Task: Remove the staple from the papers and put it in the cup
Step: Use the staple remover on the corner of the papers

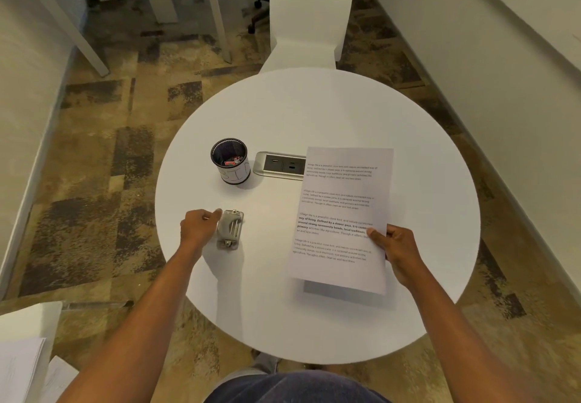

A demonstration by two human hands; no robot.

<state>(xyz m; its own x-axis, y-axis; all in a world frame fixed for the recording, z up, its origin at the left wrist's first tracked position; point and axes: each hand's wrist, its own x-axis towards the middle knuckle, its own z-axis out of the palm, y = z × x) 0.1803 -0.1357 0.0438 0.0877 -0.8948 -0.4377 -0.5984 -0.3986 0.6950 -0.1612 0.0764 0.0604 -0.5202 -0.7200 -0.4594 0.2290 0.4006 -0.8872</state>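
Note:
Printed papers (342, 214) are lifted slightly off the round white table (314, 119), casting a shadow at their near edge. My right hand (397, 251) grips their right edge, thumb on top. A grey metal staple remover (230, 229) lies on the table left of the papers. My left hand (199, 226) is curled right beside its left side, fingertips touching or nearly touching it. A black mesh cup (230, 160) with a white label stands farther back, holding small red and metal bits. The staple itself is too small to make out.
A silver power outlet panel (279, 166) is set into the table between the cup and the papers. A white chair (309, 15) stands behind the table. More paper sheets (22, 368) lie at the lower left, off the table.

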